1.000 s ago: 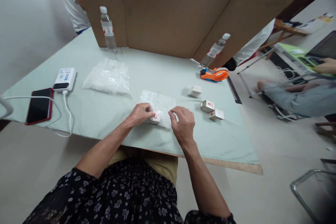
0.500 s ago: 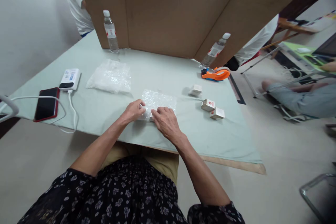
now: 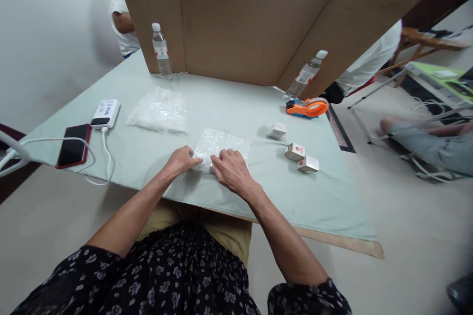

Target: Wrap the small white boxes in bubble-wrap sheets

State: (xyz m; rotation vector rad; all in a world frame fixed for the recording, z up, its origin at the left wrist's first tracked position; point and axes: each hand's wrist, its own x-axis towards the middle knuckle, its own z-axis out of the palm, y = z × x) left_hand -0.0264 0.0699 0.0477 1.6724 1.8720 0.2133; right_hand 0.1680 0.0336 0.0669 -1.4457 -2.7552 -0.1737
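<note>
Bubble wrap sheet (image 3: pixel 223 141) at near middle of worktop (image 3: pixel 236 108), pinned at near edge by left hand (image 3: pixel 181 160), fingers (image 3: pixel 192 161) curled shut on it, and right hand (image 3: pixel 232 171), fingers flat and open on top; seemingly mid-fold, calling next for firm, even rolling toward far flap.

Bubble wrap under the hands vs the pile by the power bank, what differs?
The sheet is one flat layer; the pile is thicker and rumpled. The left hand and right hand rest on the sheet's near edge; the pile lies untouched. The sheet sits before the person, the pile further left. Both are clear bubble wrap on the table.
</note>
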